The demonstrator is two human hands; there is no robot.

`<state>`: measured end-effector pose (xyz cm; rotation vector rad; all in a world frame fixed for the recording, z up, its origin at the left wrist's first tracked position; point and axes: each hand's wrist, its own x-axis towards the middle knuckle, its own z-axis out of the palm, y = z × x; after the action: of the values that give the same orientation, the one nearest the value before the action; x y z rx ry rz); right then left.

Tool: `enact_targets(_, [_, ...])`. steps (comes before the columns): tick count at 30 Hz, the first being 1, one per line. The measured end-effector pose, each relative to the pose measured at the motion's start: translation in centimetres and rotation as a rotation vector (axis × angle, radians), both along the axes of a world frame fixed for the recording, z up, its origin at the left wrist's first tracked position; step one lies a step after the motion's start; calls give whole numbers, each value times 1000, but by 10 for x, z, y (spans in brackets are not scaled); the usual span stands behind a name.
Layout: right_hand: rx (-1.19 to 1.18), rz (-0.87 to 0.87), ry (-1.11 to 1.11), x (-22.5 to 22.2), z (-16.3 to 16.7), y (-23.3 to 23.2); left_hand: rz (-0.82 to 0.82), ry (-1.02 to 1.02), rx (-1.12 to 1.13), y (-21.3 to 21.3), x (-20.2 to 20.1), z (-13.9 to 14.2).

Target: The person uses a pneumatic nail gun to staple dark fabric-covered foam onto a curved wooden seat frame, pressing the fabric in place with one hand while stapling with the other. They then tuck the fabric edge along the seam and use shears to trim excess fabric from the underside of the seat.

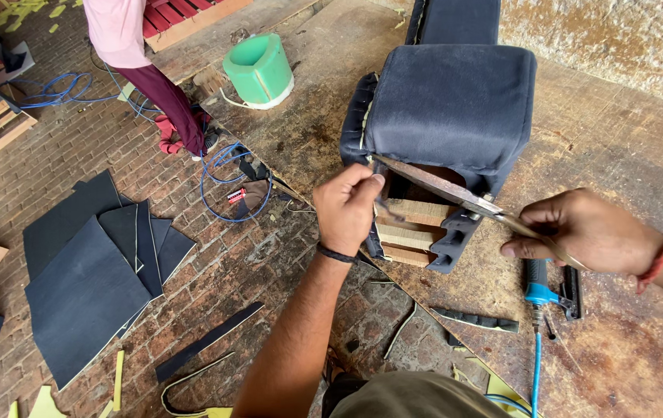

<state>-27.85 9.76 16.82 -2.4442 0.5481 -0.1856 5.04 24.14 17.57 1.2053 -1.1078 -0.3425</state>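
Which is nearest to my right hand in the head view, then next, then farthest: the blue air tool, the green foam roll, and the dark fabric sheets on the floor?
From the right hand:
1. Blue air tool, on the workbench just below the hand.
2. Green foam roll, at the bench's far left corner.
3. Dark fabric sheets, on the brick floor at far left.

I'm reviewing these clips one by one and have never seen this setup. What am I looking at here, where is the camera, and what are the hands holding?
There is no machine: a camera worn on a person's head looks down at their two bare hands. The right hand holds large scissors, blades open against the dark blue fabric of an upholstered seat piece with a wooden frame showing underneath. The left hand pinches the fabric edge. They work on a worn wooden table. A blue pneumatic tool and a green foam roll lie there. Another person's legs stand on the brick floor.
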Motion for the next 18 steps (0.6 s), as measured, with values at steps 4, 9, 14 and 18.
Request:
enact_targets(4, [-120,-87,272,-15,9,3,67,-114,14,3,15,2])
enact_targets(9, [212,-285,373,3,23,3,-12,-208,-77,2,11,2])
enact_targets(14, [318,-290,342,26,30,-6,-26,-290,-118,2,6,5])
enact_targets(18, [201,-313,452,8,25,0,-22,-234,-116,8,13,4])
